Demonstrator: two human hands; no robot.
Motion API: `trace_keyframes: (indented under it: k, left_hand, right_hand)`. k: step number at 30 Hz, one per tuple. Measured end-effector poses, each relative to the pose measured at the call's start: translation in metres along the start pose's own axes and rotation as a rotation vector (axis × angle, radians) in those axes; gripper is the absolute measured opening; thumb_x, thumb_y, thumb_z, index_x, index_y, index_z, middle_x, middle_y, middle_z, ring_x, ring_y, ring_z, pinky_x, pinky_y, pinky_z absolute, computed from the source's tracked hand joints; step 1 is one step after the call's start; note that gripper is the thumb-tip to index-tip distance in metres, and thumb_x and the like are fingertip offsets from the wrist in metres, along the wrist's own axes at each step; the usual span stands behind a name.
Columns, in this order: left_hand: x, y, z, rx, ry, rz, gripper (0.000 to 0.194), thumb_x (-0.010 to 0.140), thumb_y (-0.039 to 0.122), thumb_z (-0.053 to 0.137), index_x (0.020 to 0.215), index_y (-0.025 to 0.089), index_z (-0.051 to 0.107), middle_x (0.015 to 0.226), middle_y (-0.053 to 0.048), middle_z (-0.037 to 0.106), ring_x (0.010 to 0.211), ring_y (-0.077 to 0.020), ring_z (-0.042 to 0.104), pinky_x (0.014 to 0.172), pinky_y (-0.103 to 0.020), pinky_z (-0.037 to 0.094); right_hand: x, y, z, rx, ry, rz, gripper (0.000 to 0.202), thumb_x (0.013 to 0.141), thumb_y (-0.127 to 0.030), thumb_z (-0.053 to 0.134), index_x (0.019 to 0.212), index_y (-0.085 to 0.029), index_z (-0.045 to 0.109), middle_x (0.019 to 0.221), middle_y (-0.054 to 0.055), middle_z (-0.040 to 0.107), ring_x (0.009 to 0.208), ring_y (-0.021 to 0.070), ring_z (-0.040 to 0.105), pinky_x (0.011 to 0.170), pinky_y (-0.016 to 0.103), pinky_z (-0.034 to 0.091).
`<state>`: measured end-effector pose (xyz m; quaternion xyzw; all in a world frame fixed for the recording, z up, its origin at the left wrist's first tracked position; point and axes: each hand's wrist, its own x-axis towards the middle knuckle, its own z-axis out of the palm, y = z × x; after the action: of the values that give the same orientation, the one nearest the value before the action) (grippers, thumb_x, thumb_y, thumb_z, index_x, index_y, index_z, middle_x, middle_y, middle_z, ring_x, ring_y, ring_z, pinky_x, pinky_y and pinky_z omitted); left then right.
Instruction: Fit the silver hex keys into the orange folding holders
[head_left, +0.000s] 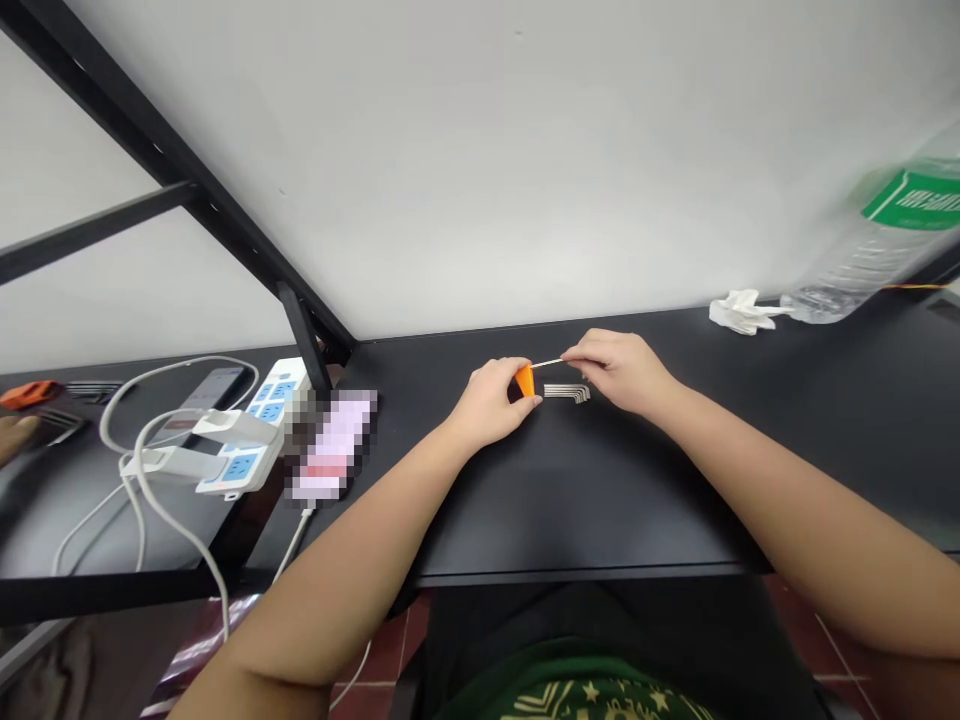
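An orange holder (526,381) is pinched between the fingers and thumb of my left hand (493,402) over the black table. My right hand (621,372) grips a thin metal key (547,363) by its right end. The key's left end meets the top of the orange holder; whether it sits inside a slot is too small to tell. Just right of the holder, several L-shaped metal keys (566,391) lie side by side on the table, their bent ends toward my right hand.
Left of my arm lie a phone (330,450) on a cable and a white power strip (255,425) with plugs. A crumpled tissue (742,311) and a large plastic bottle (874,245) are at the back right. Another person's hand (15,437) shows at the far left.
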<state>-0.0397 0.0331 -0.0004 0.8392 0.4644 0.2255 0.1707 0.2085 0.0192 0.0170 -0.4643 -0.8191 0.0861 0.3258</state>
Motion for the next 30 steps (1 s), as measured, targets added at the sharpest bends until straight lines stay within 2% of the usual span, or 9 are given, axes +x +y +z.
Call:
trace_keyframes:
  k: [5, 11, 14, 17, 19, 24, 27, 30]
  left_hand:
    - [-0.001, 0.001, -0.001, -0.044, -0.041, 0.079, 0.048, 0.084, 0.039, 0.077, 0.128, 0.022, 0.064, 0.118, -0.006, 0.072, 0.109, -0.0268, 0.066, 0.101, -0.045, 0.052]
    - [-0.002, 0.003, 0.0, -0.09, -0.086, 0.135, 0.052, 0.084, 0.04, 0.078, 0.131, 0.023, 0.065, 0.12, -0.007, 0.073, 0.11, -0.0268, 0.068, 0.102, -0.043, 0.052]
    - [-0.003, 0.002, 0.001, -0.079, -0.084, 0.144, 0.052, 0.084, 0.042, 0.078, 0.13, 0.022, 0.065, 0.12, -0.008, 0.073, 0.108, -0.0266, 0.068, 0.101, -0.043, 0.053]
    - [-0.004, 0.001, 0.002, -0.077, -0.079, 0.118, 0.052, 0.084, 0.043, 0.078, 0.13, 0.022, 0.064, 0.119, -0.008, 0.073, 0.108, -0.0264, 0.067, 0.101, -0.043, 0.053]
    - [-0.004, 0.001, 0.003, -0.078, -0.06, 0.104, 0.053, 0.085, 0.042, 0.078, 0.131, 0.021, 0.062, 0.121, -0.008, 0.072, 0.111, -0.0269, 0.067, 0.103, -0.044, 0.052]
    - [-0.003, 0.0, 0.003, -0.153, -0.019, 0.075, 0.06, 0.087, 0.036, 0.075, 0.141, 0.024, 0.053, 0.13, -0.008, 0.069, 0.118, -0.0252, 0.067, 0.108, -0.042, 0.051]
    - [-0.003, 0.001, 0.001, -0.176, -0.007, 0.06, 0.068, 0.086, 0.035, 0.075, 0.147, 0.026, 0.048, 0.136, -0.007, 0.067, 0.124, -0.0249, 0.066, 0.111, -0.041, 0.05]
    - [-0.004, 0.002, 0.0, -0.148, 0.02, 0.095, 0.063, 0.087, 0.033, 0.075, 0.146, 0.027, 0.052, 0.139, -0.007, 0.065, 0.127, -0.0257, 0.064, 0.113, -0.041, 0.048]
  right_hand:
    - [-0.003, -0.002, 0.004, -0.044, -0.029, -0.088, 0.033, 0.102, -0.021, 0.047, 0.11, -0.023, 0.079, 0.114, 0.01, 0.072, 0.096, 0.022, 0.069, 0.084, 0.036, 0.056]
    - [-0.006, -0.018, 0.015, 0.128, -0.123, -0.19, 0.043, 0.095, -0.01, 0.047, 0.131, -0.024, 0.066, 0.13, 0.01, 0.066, 0.115, 0.0238, 0.065, 0.098, 0.04, 0.056]
    - [-0.006, -0.015, 0.016, 0.138, -0.067, -0.166, 0.038, 0.096, -0.013, 0.048, 0.128, -0.022, 0.066, 0.132, 0.012, 0.064, 0.113, 0.0236, 0.066, 0.097, 0.038, 0.056]
    - [-0.006, -0.004, 0.012, 0.017, -0.017, -0.059, 0.029, 0.094, -0.016, 0.051, 0.114, -0.021, 0.072, 0.12, 0.012, 0.068, 0.101, 0.0244, 0.068, 0.091, 0.039, 0.055]
    - [-0.005, 0.005, 0.008, -0.087, -0.081, 0.019, 0.024, 0.093, -0.016, 0.054, 0.104, -0.02, 0.075, 0.111, 0.01, 0.07, 0.094, 0.0239, 0.068, 0.087, 0.038, 0.054]
    - [-0.001, 0.02, 0.001, -0.224, -0.393, 0.12, 0.016, 0.089, -0.021, 0.06, 0.091, -0.021, 0.075, 0.1, 0.008, 0.07, 0.087, 0.0221, 0.066, 0.077, 0.033, 0.05]
    - [0.001, 0.022, 0.002, -0.21, -0.458, 0.166, 0.014, 0.087, -0.019, 0.06, 0.088, -0.021, 0.074, 0.1, 0.007, 0.07, 0.083, 0.0201, 0.065, 0.072, 0.03, 0.048]
    - [0.003, 0.019, 0.002, -0.219, -0.482, 0.257, 0.008, 0.082, -0.016, 0.064, 0.082, -0.02, 0.071, 0.095, 0.007, 0.071, 0.077, 0.019, 0.064, 0.066, 0.029, 0.046]
